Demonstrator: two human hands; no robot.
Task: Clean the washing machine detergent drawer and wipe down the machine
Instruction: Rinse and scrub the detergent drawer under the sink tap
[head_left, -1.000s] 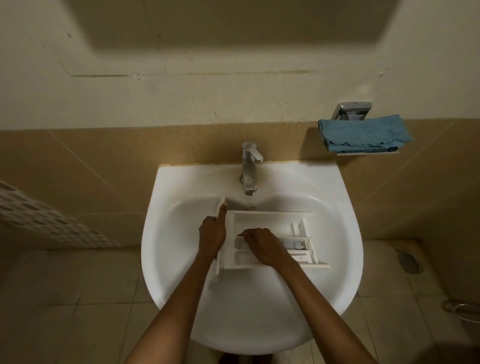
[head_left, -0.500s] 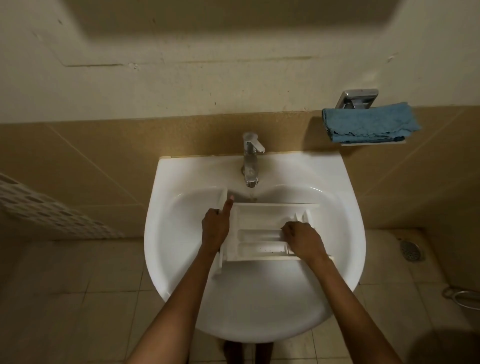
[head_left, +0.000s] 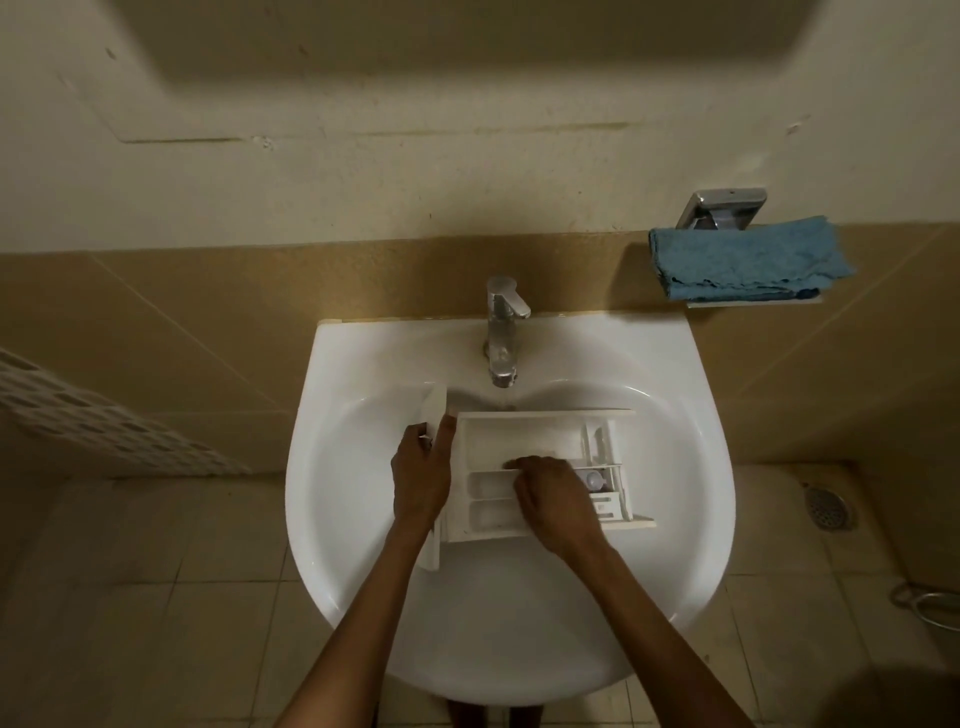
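Observation:
The white detergent drawer (head_left: 519, 434) lies in the white sink (head_left: 493, 623) just below the faucet (head_left: 501, 332), with its front panel to the left. My left hand (head_left: 421, 480) grips that front panel, thumb pointing up along it. My right hand (head_left: 558, 501) is inside the drawer over the narrow middle compartments, its fingers pressing on the plastic and reaching left. I see no cloth or brush in it. A thin stream of water seems to fall from the spout onto the drawer's far edge.
A folded blue cloth (head_left: 748, 260) lies on a small wall shelf right of the sink, under a chrome holder (head_left: 722, 208). A white perforated basket (head_left: 78, 421) stands at the left. A floor drain (head_left: 828, 506) and a hose loop (head_left: 930, 608) are at the right.
My right hand slid from the middle of the drawer to its right end, then back left to the middle compartments. My left hand kept its grip on the front panel.

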